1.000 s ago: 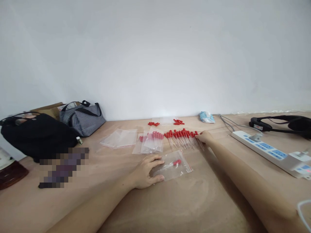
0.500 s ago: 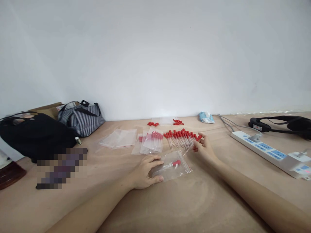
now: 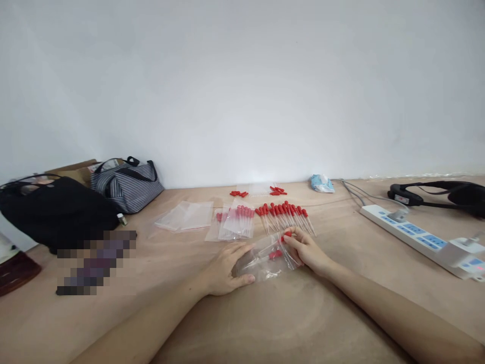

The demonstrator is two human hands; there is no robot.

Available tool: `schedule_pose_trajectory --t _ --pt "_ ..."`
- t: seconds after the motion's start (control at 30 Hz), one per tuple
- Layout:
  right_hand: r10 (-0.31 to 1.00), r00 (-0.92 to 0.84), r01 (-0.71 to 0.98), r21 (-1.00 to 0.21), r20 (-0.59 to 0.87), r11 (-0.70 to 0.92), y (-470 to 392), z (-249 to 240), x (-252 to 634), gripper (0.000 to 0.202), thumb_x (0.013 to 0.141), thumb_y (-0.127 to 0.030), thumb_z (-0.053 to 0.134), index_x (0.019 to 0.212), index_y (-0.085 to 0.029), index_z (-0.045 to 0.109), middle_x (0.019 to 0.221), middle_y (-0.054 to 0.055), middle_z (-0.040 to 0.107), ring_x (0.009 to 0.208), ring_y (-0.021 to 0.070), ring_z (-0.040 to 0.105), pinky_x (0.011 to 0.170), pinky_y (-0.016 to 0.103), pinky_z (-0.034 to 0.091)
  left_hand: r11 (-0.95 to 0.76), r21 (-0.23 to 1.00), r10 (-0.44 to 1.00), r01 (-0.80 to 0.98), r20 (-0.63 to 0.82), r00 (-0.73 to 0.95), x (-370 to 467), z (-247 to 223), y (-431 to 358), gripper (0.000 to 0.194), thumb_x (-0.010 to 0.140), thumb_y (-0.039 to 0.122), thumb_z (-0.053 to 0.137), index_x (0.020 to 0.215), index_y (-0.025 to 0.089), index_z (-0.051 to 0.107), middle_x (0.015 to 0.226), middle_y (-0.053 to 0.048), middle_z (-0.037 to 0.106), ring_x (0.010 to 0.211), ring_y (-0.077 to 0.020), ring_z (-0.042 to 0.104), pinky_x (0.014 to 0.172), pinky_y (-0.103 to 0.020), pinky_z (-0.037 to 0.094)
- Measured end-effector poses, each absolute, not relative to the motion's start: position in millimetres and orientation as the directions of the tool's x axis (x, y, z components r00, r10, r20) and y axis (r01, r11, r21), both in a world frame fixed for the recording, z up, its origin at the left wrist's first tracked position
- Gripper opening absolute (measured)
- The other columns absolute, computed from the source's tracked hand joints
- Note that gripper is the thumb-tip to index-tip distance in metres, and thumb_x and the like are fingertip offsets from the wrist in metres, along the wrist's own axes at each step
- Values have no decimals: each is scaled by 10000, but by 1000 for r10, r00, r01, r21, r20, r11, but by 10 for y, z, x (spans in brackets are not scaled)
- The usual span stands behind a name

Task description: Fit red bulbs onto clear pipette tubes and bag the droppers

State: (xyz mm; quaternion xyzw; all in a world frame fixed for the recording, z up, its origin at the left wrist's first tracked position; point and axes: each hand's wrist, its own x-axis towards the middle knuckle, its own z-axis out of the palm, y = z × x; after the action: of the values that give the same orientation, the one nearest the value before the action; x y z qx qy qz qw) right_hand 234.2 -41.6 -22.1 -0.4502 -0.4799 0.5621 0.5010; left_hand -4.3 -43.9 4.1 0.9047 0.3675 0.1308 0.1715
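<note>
My left hand (image 3: 227, 268) lies at the closed left end of a clear zip bag (image 3: 261, 270), thumb on the near edge and fingers on the far edge, gripping it. One dropper with a red bulb (image 3: 275, 255) lies inside the bag. At the bag's right, open end, my right hand (image 3: 307, 251) pinches a second dropper by its red bulb (image 3: 287, 234). Its clear tube points left into the bag. Just beyond the hands, loose red-bulbed droppers (image 3: 284, 210) lie in a row, and filled bags of droppers (image 3: 238, 222) overlap to their left.
A stack of flat clear bags (image 3: 185, 216) lies left of centre. More droppers (image 3: 278, 190) lie near the wall. A blue-white crumpled item (image 3: 322, 183), a power strip (image 3: 413, 235) and a black headset (image 3: 435, 194) are to the right. A striped bag (image 3: 131, 187) and black bag (image 3: 56, 212) stand left.
My right hand has moved left and nearer from the dropper row, bringing a dropper to the bag's mouth, its tube now inside. My left hand has stayed on the bag.
</note>
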Motion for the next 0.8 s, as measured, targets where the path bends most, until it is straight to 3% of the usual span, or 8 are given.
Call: schedule_pose_trajectory --t 0.13,0.27,0.4,0.53,0.67,0.8 --pt "972 -228 -133 -987 -62 -94 -413 -198 2356 375 539 -412 718 766 -167 547 658 -4 634 559 118 587 578 254 456 -677 404 702 615 106 704 -46 30 -431 625 756 455 542 1297 217 337 1331 -82 384 1212 -267 343 996 -439 294" --pt "949 -311 -68 -995 -53 -77 -409 -192 2357 387 598 -486 657 781 -146 630 712 39 667 684 161 620 710 307 453 -681 414 699 604 122 705 -44 29 -434 618 757 461 540 1292 225 340 1332 -77 384 1212 -264 345 1002 -438 287" --pt "957 -287 -11 -999 -35 -40 -369 -239 2348 393 589 -499 654 754 -143 623 698 39 659 619 144 610 611 267 455 -678 418 701 605 119 703 -40 41 -440 607 756 456 544 1283 223 356 1332 -78 385 1211 -262 348 1003 -429 289" --pt "986 -165 107 -994 -13 5 -333 -296 2350 334 552 -459 687 606 -150 573 547 0 597 484 102 530 463 206 381 -689 425 689 587 136 711 -50 18 -423 614 750 464 546 1285 234 354 1322 -76 396 1202 -267 356 991 -435 302" --pt "980 -196 135 -991 -28 -1 -327 -315 2376 284 590 -421 651 570 -153 557 497 -26 546 428 74 445 437 200 333 -693 426 686 582 140 714 -51 10 -415 581 756 459 543 1269 236 386 1318 -78 401 1200 -263 361 988 -433 304" --pt "999 27 259 -966 36 27 -185 -286 2549 221 651 -381 576 625 -162 556 546 -9 557 469 97 462 473 223 362 -691 429 684 581 131 717 -41 29 -424 508 742 435 567 1200 231 482 1300 -77 426 1193 -265 376 982 -433 319"
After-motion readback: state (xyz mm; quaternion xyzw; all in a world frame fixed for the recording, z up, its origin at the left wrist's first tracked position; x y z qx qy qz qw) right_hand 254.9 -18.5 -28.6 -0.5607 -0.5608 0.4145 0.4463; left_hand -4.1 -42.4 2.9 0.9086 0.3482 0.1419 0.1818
